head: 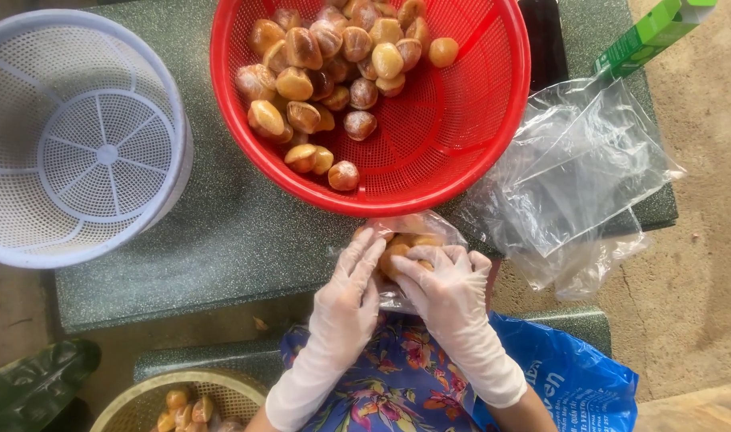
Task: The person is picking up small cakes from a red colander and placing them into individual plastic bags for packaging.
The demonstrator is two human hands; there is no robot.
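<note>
Both hands gloved, at the table's near edge just below the red basket (pixel 493 120). Left hand (pixel 351 280) lies flat-ish with fingers spread along the left side of a small clear bag (pixel 417 228), steadying it; right hand (pixel 445 284) has fingers curled over the bag's contents, pinching a brown round fruit (pixel 393 258) through or at the plastic, can't tell which. The bag holds a few of these fruits already and sits touching the basket's near rim. More of the same fruit piled in the red basket (pixel 325 72), mostly its left half. Step looks like bagging: fruit being packed and pressed into the small bag, only partly filled. Next move likely calls for keeping the bag mouth open with the left hand while the right settles the fruit without tearing the thin plastic. Empty white basket (pixel 13 120) at far left, spare clear bags (pixel 577 176) at right, a tan basket (pixel 133 400) with fruit near the lap.
</note>
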